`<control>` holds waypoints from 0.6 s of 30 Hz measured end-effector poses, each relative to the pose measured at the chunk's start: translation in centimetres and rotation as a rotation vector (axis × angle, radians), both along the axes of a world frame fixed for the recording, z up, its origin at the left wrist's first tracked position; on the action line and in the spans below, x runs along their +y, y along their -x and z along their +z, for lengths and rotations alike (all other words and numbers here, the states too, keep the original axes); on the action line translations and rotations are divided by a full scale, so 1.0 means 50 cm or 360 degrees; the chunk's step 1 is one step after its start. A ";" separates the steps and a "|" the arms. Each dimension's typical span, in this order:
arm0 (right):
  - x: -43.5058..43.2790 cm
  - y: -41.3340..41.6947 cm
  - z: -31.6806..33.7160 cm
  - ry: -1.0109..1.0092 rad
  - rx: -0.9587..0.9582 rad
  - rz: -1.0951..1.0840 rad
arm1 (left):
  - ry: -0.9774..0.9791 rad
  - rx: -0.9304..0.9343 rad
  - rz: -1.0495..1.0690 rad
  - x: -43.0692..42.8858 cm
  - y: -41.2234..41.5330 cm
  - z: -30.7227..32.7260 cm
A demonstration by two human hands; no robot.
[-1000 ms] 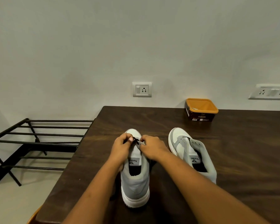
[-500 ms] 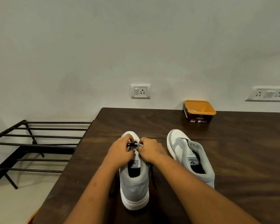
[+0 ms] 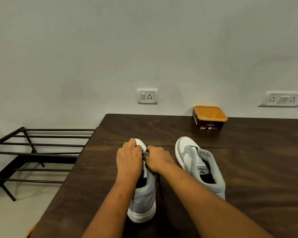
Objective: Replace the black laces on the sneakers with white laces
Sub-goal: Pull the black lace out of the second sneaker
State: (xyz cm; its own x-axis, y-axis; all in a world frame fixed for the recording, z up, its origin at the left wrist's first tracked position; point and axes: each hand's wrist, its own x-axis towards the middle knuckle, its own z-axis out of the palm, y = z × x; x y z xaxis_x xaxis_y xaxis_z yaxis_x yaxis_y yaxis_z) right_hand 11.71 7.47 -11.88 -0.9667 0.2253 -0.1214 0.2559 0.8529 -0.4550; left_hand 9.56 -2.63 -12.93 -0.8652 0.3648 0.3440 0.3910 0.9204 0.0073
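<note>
Two grey and white sneakers stand on the dark wooden table [image 3: 248, 169], heels toward me. My left hand [image 3: 128, 160] and my right hand [image 3: 157, 159] are both closed over the front of the left sneaker [image 3: 143, 198], pinching its black lace [image 3: 160, 188] near the toe eyelets. A loose end of that lace hangs down the shoe's right side onto the table. The right sneaker [image 3: 198, 162] stands apart, angled left, with only a short bit of dark lace visible at its top eyelets. No white laces are clearly visible.
An orange-rimmed dark tub [image 3: 209, 118] stands at the table's far edge by the wall. A black metal rack [image 3: 33, 152] stands on the floor to the left of the table. Two wall sockets [image 3: 147, 96] are mounted above the table.
Both hands have crept forward along the left sneaker toward its toe, staying closed on the lace. The camera has tilted slightly. The right sneaker has not moved.
</note>
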 end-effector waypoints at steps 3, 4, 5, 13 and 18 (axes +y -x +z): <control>-0.001 0.002 -0.002 -0.0004 -0.0001 -0.0020 | -0.0203 -0.0120 0.0023 -0.009 0.012 -0.016; -0.001 0.003 -0.003 -0.0007 -0.0002 -0.0023 | -0.0369 -0.0188 0.0027 -0.017 0.023 -0.022; -0.001 0.005 -0.003 -0.0010 -0.0003 -0.0025 | -0.0607 -0.0272 0.0019 -0.026 0.034 -0.027; -0.003 0.009 -0.011 -0.0017 -0.0018 -0.0054 | -0.3642 -0.0733 0.0063 -0.116 0.049 0.056; -0.006 0.008 -0.008 -0.0025 -0.0031 -0.0050 | -0.2647 -0.0540 0.0156 -0.134 0.045 0.032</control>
State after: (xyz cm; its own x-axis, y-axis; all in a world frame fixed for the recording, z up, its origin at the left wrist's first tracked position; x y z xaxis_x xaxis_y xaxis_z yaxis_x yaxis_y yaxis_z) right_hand 11.30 7.18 -12.29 -0.9566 0.2575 -0.1362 0.2913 0.8513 -0.4363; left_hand 7.29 -9.34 -11.31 -0.9705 -0.2277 0.0795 0.1153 -0.1481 0.9822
